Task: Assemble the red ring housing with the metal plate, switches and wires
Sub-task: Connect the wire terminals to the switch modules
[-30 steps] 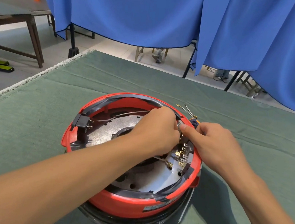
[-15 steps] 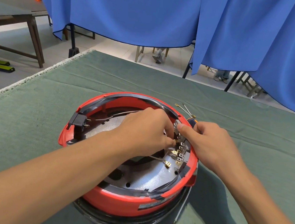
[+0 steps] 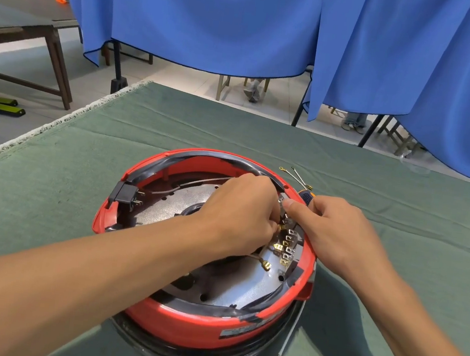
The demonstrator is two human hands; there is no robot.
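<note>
The red ring housing (image 3: 199, 324) stands on the green cloth with the round metal plate (image 3: 233, 289) inside it. A block of switches with brass terminals (image 3: 287, 248) sits at the inner right rim. My left hand (image 3: 241, 210) reaches across the plate, fingers curled, pinching a brass wire terminal at that block. My right hand (image 3: 335, 236) rests on the right rim, thumb pressed against the top of the block. A thin wire (image 3: 186, 185) runs along the far inner wall to a black connector (image 3: 125, 194) at the left rim.
Two loose wires with ring ends (image 3: 295, 176) and a screwdriver handle (image 3: 306, 196) lie just behind the housing. Another wire with a brass tip (image 3: 284, 347) trails off the front right. Blue curtains hang behind the table; a wooden table (image 3: 25, 28) stands at the far left.
My left hand has slid from the top of the switch block down toward its middle terminals. My right hand kept its place on the rim.
</note>
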